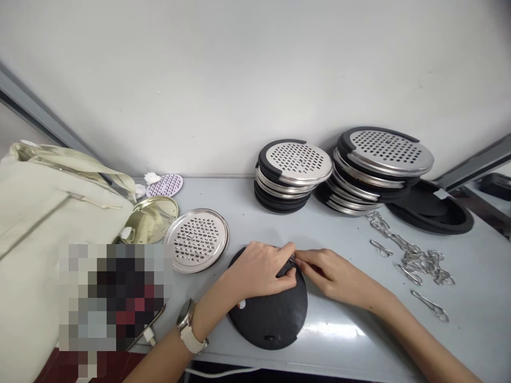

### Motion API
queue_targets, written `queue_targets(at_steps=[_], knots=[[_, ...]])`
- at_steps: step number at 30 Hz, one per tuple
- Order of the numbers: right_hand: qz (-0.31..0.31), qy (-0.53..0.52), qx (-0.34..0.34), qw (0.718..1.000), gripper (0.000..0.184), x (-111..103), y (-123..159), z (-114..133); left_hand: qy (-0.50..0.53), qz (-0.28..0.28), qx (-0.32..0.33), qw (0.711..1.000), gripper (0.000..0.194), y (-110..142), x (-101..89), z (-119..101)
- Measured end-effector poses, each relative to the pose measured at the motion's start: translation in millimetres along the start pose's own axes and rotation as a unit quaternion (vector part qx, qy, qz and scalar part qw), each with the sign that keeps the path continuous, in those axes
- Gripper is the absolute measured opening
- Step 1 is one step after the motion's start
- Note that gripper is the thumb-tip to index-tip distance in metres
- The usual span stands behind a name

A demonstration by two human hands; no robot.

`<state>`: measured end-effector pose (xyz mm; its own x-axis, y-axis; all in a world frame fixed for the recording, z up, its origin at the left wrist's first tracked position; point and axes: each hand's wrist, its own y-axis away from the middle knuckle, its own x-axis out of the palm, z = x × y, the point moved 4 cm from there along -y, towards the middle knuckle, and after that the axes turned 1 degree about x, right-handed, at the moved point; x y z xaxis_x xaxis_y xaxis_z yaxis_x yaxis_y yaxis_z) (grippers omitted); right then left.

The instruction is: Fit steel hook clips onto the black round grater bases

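A round black plastic disc [271, 319] lies on the table in front of me, with a small slot near its lower edge. My left hand [265, 268] rests over the disc's upper part, its thumb and forefinger pinched together at the right rim. Meeting it there, my right hand [325, 271] has its fingertips closed on a small metal piece [293, 259], mostly hidden by the fingers. Several bent wire clips [415, 260] lie loose to the right. Left of the disc lies a round metal grater plate [197, 240], holes facing up.
Two stacks of black-rimmed grater discs, a smaller stack [295, 175] and a taller stack [379, 165], stand at the back. Beside them is a black round tray [459, 215]. A pale bag [51, 213], a gold-coloured lid [154, 218] and a purple perforated disc [165, 185] occupy the left.
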<state>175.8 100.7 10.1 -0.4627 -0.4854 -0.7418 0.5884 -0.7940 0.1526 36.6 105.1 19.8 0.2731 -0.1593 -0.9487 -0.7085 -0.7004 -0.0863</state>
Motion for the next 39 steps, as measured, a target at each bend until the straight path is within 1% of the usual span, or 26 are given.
queue_targets(at_steps=[9, 18, 22, 27, 31, 39], knots=[[0.028, -0.028, 0.007, 0.999, 0.033, -5.8, 1.2, -1.1, 0.062, 0.011, -0.029, 0.998, 0.013, 0.2, 0.0, 5.2], [0.034, -0.043, -0.02, 0.998, 0.031, -6.6, 1.8, 1.0, 0.125, 0.004, -0.037, 0.991, 0.019, 0.5, 0.5, 6.3], [0.031, -0.047, -0.021, 0.998, 0.03, -6.2, 2.0, 0.9, 0.139, 0.009, -0.033, 0.99, 0.02, 0.9, -0.1, 6.3], [0.035, -0.058, -0.02, 0.997, 0.032, -5.2, 1.0, -0.3, 0.103, -0.035, -0.004, 0.994, 0.015, 0.6, -6.5, 3.3], [0.038, -0.069, -0.012, 0.997, 0.032, -5.6, 1.0, -0.7, 0.092, -0.037, 0.006, 0.995, 0.013, 0.5, -7.1, 2.0], [0.043, -0.065, -0.003, 0.997, 0.029, -5.8, 2.2, -2.5, 0.158, -0.037, 0.013, 0.987, 0.013, -0.4, -8.1, 3.5]])
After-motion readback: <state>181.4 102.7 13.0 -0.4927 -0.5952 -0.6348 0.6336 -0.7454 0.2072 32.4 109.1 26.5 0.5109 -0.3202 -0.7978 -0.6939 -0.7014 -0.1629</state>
